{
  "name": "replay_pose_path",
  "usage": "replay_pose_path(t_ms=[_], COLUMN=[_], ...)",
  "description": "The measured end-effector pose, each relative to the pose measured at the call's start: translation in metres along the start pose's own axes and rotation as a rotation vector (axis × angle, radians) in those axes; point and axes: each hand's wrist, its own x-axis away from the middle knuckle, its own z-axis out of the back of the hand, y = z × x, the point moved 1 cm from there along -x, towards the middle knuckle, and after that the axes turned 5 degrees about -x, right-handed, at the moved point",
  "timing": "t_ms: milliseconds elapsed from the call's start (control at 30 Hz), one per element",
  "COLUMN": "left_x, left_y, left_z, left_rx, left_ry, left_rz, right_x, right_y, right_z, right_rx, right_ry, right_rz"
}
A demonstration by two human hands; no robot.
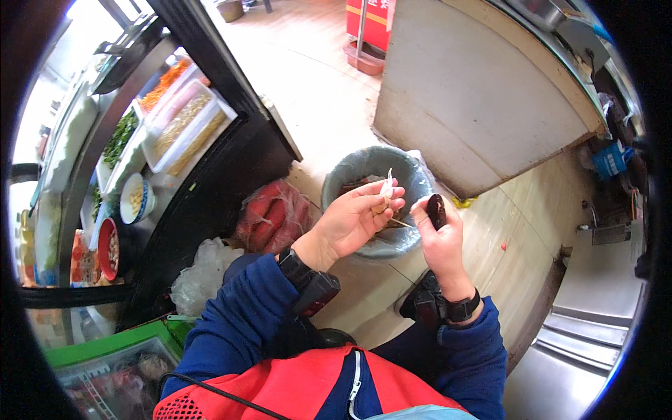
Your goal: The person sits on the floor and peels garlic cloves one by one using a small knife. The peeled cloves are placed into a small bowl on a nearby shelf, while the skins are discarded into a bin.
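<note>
My left hand (344,223) holds a pale, papery-skinned piece (387,189), which looks like garlic, between thumb and fingers. A rounder tan bit sits lower in the same fingers. My right hand (441,241) is closed around a dark brown handle (436,211), probably a small knife; its blade cannot be made out. Both hands are over a grey bin (336,173) lined with clear plastic, a short gap between them. Brownish scraps lie inside, partly hidden by my left hand. A thin pale stick (402,223) shows below the left fingers.
At left, a counter holds food trays (181,131), a patterned bowl (148,202) of pale pieces and a red bowl (109,249). Red (273,215) and white plastic bags (205,275) lie beside the bin. A pale panel (462,94) stands beyond it, steel units (572,336) to the right.
</note>
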Motion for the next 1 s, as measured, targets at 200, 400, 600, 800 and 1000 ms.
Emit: replay_pose_path(t_ms=[200,400,600,800,1000], left_x=[-0.011,-0.008,-0.002,0.000,0.000], left_y=[-0.012,-0.007,-0.004,-0.004,-0.009], left_z=[0.009,0.010,0.009,0.004,0.003], left_rx=[0.026,0.040,0.063,-0.044,-0.171], left_ry=[-0.058,-0.089,-0.121,-0.062,-0.078], left_rz=[0.055,0.054,0.077,0.074,-0.020], right_x=[0.001,-0.001,-0.002,-0.002,-0.002], right_y=[0.007,0.009,0.008,0.004,0.009], right_z=[-0.002,-0.012,-0.015,-0.013,-0.009], right_rx=[-0.040,-0.116,-0.238,-0.441,-0.311], right_ry=[-0.031,-0.104,-0.117,-0.095,-0.040], right_rz=[-0.170,-0.227,-0.445,-0.562,-0.568])
